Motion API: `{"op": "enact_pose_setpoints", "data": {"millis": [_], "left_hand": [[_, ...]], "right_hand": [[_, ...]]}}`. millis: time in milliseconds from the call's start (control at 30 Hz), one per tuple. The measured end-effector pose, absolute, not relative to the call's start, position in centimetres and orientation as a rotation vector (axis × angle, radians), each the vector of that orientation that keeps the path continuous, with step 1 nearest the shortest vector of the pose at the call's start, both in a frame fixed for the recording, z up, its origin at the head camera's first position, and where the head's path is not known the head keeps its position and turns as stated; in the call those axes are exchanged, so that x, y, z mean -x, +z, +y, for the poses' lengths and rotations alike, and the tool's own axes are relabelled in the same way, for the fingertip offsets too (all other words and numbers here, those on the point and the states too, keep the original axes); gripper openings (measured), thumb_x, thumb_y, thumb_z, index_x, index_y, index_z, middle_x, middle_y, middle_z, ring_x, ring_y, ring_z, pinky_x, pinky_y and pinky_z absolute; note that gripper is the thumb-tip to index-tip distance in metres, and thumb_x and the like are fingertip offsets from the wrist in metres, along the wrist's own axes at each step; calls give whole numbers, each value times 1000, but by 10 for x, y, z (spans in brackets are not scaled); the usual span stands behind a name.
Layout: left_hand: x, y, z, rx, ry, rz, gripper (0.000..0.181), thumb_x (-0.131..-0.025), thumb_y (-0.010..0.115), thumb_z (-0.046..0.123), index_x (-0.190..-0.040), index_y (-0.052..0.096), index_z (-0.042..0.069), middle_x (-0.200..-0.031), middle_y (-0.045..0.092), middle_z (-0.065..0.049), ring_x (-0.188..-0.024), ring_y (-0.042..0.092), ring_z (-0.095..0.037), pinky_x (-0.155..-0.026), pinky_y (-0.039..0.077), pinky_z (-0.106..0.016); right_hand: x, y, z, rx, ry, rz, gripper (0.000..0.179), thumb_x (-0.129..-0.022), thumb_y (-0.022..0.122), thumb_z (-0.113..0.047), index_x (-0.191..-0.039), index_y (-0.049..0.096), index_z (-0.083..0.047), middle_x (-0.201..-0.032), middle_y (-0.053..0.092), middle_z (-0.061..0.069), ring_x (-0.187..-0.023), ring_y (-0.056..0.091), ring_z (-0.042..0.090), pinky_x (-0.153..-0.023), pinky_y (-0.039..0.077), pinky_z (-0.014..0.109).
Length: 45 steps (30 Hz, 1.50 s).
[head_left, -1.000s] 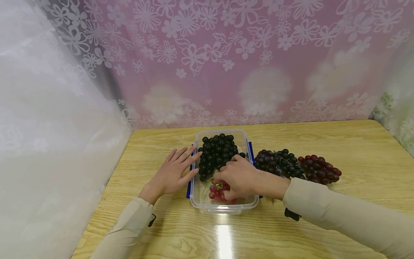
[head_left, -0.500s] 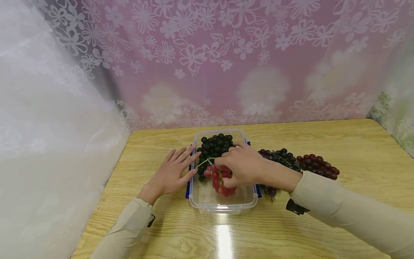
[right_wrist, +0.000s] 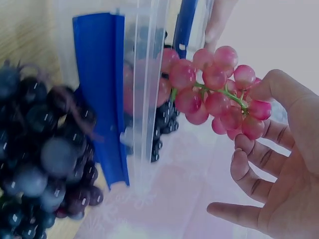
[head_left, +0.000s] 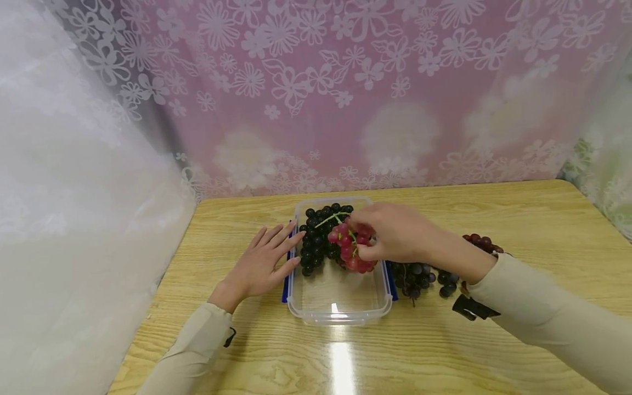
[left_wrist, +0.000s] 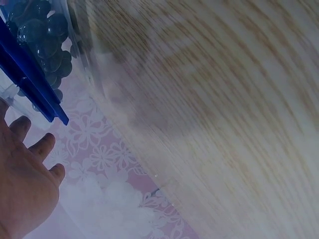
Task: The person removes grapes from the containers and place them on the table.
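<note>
My right hand [head_left: 397, 233] pinches a bunch of pink grapes [head_left: 351, 247] and holds it over the right part of a clear plastic box [head_left: 340, 315] with blue side clips. In the right wrist view the pink grapes [right_wrist: 217, 99] hang between thumb and fingers, partly inside the box wall. Black grapes [head_left: 316, 241] lie in the back and left of the box. My left hand [head_left: 261, 263] has its fingers spread, fingertips at the box's left rim. The left wrist view catches part of that hand [left_wrist: 30, 179] below a blue clip [left_wrist: 32, 74].
Dark purple grapes [head_left: 412, 277] lie on the table just right of the box. A dark red bunch [head_left: 481, 241] sits farther right, partly behind my right forearm. A floral pink cloth [head_left: 306, 109] rises behind the wooden table [head_left: 237, 351].
My right hand has lifted the pink grapes from the front of the box and moved them back and right. My left hand has stayed at the left rim.
</note>
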<state>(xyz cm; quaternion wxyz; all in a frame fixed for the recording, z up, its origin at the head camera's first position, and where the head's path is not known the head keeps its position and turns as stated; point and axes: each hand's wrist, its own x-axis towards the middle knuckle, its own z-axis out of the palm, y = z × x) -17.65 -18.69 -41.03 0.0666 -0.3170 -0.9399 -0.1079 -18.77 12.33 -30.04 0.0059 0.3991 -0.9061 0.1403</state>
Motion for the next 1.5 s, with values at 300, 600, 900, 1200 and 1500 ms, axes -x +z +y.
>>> {"op": "enact_pose_setpoints", "data": {"millis": [300,600,900,1200,1500], "left_hand": [[177,-410,-187,959,-342,-2844,58,-101,31,53,-152,29,25,-158,18,-3,-144,14,-23,-113,7,-53],[177,-412,-188,960,-349,-2842,58,-101,33,52,-152,28,26,-158,18,-2,-144,14,-23,-113,8,-53],[178,-414,-188,971,-350,-2837,58,-102,30,52,-153,28,25,-158,19,-4,-142,19,-29,-113,9,-54],[179,-415,-187,967,-366,-2839,58,-102,31,52,-152,30,23,-158,17,-3,-143,17,-26,-113,7,-53],[178,-414,-186,964,-365,-2840,58,-101,31,52,-152,31,22,-158,17,-3,-143,17,-26,-113,8,-54]], "right_hand": [[200,-296,162,-1052,556,-2915,16,-81,69,-21,-95,62,-19,-82,58,-6,-68,52,13,-57,43,30],[205,-285,202,-818,587,-2981,38,-86,70,-28,-118,60,-12,-93,63,1,-70,53,15,-61,44,36],[208,-282,246,-674,605,-3004,48,-87,69,-31,-127,56,-5,-108,64,14,-83,61,27,-68,49,47],[207,-290,291,-555,479,-3070,44,-88,68,-34,-118,57,-5,-100,64,16,-76,61,27,-60,47,46],[203,-302,329,-474,350,-3025,45,-86,69,-31,-114,58,2,-88,66,15,-65,60,25,-54,47,44]]}}
